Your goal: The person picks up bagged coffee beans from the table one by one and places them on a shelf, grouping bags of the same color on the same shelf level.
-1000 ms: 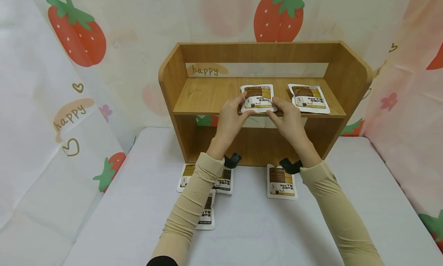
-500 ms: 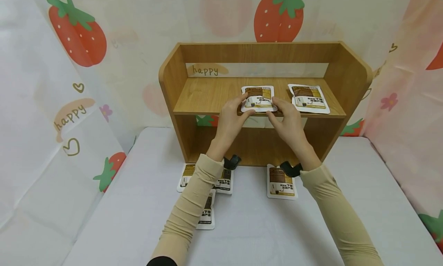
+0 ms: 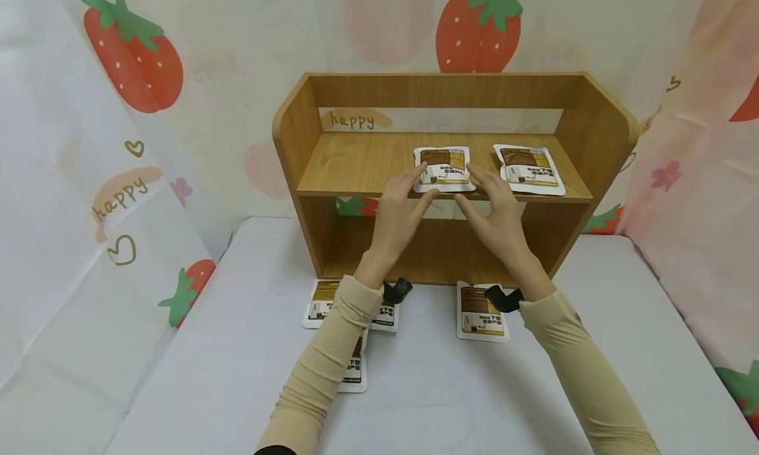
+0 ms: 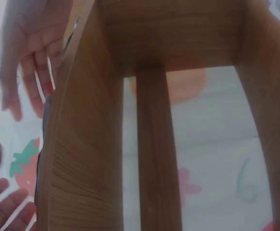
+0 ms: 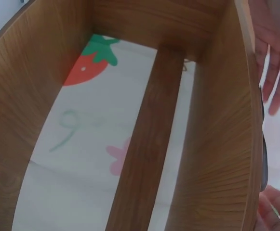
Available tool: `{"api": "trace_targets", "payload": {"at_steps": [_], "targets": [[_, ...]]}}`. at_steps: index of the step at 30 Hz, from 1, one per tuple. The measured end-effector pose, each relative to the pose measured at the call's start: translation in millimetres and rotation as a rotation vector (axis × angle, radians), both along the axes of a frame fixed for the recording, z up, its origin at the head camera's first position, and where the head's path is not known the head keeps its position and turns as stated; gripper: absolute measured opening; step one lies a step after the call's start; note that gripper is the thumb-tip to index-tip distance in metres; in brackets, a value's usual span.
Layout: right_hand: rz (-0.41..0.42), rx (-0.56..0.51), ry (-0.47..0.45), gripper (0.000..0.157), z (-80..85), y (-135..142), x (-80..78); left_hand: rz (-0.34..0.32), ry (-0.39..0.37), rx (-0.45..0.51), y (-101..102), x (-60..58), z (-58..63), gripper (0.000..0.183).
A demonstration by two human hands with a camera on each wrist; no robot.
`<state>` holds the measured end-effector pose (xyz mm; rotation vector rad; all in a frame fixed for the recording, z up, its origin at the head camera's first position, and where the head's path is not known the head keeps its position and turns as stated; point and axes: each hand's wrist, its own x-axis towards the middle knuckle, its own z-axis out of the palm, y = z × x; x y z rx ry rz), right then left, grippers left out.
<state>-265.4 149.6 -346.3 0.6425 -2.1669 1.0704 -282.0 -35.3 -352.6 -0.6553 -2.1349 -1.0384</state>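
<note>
A white-edged flat pouch [image 3: 441, 169] with a brown and yellow printed label lies on the upper shelf [image 3: 362, 165], close to its front edge. My left hand [image 3: 398, 208] is at the pouch's left front corner, fingers extended and thumb spread. On the other side my right hand [image 3: 497, 218] has the same spread pose, fingertips near the pouch's right edge. Neither hand grips it; whether a fingertip still touches cannot be told. A second similar pouch [image 3: 530, 170] lies to the right on that shelf. Both wrist views show parts of the hands beyond a wooden board.
The two-tier wooden rack [image 3: 611, 122] stands against a strawberry-print backdrop. On the white table [image 3: 427, 389] before it lies one pouch [image 3: 481, 317] near the right wrist. Further pouches [image 3: 354, 369] lie partly under the left forearm.
Both hands have eased slightly back from the pouch and loosened, thumbs moving off its front edge. The pouch stays on the upper shelf, its back edge settled slightly lower than a second ago.
</note>
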Motion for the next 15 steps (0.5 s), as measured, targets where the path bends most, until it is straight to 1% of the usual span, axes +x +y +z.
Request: {"api": "trace_targets", "payload": {"at_steps": [6, 10, 13, 15], "targets": [[0.038, -0.028, 0.053, 0.051, -8.9, 5, 0.9, -0.069, 0.121, 0.005, 0, 2.1, -11.0, 0.051], [0.071, -0.030, 0.095, 0.051, -14.9, 9, 5.0, -0.107, 0.203, -0.008, 1, 4.1, -20.4, 0.052], [0.095, -0.022, 0.119, 0.053, -18.2, 12, 8.7, -0.123, 0.238, -0.016, 2, 6.1, -27.6, 0.052], [0.104, -0.021, 0.128, 0.053, -20.2, 14, 11.0, -0.136, 0.246, -0.017, 3, 8.4, -31.9, 0.053]]}}
